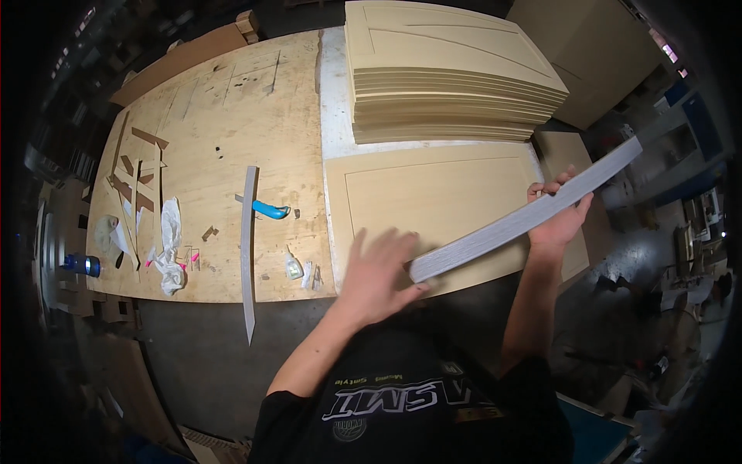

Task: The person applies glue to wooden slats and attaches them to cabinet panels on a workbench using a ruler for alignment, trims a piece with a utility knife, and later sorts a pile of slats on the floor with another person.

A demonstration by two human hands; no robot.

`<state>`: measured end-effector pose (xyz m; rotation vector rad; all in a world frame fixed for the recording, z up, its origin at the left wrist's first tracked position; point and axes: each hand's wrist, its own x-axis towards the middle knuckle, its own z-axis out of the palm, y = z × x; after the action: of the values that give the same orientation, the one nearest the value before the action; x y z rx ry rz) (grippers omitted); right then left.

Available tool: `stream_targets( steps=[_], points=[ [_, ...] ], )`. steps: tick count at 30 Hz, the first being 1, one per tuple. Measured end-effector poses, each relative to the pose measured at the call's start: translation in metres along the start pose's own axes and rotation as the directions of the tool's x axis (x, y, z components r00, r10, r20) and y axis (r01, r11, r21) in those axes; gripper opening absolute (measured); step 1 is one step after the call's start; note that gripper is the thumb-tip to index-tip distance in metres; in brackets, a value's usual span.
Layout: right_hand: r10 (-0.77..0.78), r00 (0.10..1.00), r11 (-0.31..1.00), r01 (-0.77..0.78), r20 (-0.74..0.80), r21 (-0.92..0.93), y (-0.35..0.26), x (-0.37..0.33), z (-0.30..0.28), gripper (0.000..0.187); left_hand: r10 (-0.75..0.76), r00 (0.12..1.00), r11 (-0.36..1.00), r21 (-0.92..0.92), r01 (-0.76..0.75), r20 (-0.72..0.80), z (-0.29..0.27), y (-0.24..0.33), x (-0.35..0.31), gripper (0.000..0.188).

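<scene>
A long grey wood-grain strip [525, 213] is held aslant, its far right end raised and its lower left end close to my left hand. Around its middle my right hand [558, 216] is closed, with the palm beneath and the fingertips at the far edge. My left hand [379, 274], smeared by motion, has its fingers spread. Its thumb is by the strip's lower end; whether it touches cannot be told. Below the strip lies a flat tan panel [433, 182] with a grooved frame line, on the bench.
Behind the panel rises a stack of similar panels [460, 100]. On the wooden bench top [216, 116] lie a second grey strip [248, 247] overhanging the front edge, a blue utility knife [270, 210], a small white bottle [292, 265], a crumpled white cloth [171, 240] and thin offcuts [127, 193].
</scene>
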<state>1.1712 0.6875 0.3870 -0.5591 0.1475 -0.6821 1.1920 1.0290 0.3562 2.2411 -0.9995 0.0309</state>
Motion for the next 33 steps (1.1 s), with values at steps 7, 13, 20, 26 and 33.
stream_targets(
  steps=[7,13,20,26,33],
  points=[
    [-0.047,0.976,0.981,0.006,-0.21,-0.193,0.028,-0.048,0.069,0.071,-0.085,0.977,0.963,-0.234,0.131,0.198,0.038,0.022,0.008,0.055],
    [0.13,0.988,0.925,-0.15,-0.081,-0.349,0.086,-0.104,-0.004,0.082,-0.046,0.972,0.943,-0.312,0.119,0.23,0.073,0.036,0.004,0.06],
    [0.187,0.981,0.559,-0.065,0.05,-0.826,0.035,-0.094,-0.06,0.071,-0.503,0.864,0.775,-0.438,0.456,0.009,0.069,-0.043,-0.064,0.034],
    [0.005,0.983,-0.015,0.181,0.181,-0.983,0.014,-0.105,-0.126,0.036,-0.727,0.561,0.681,-0.307,0.665,-0.397,0.05,-0.161,-0.133,0.029],
    [0.069,0.988,0.321,0.106,0.135,-0.941,0.021,-0.118,-0.118,0.034,-0.919,0.321,0.349,-0.091,0.933,-0.229,0.082,-0.238,-0.153,0.054]
  ],
)
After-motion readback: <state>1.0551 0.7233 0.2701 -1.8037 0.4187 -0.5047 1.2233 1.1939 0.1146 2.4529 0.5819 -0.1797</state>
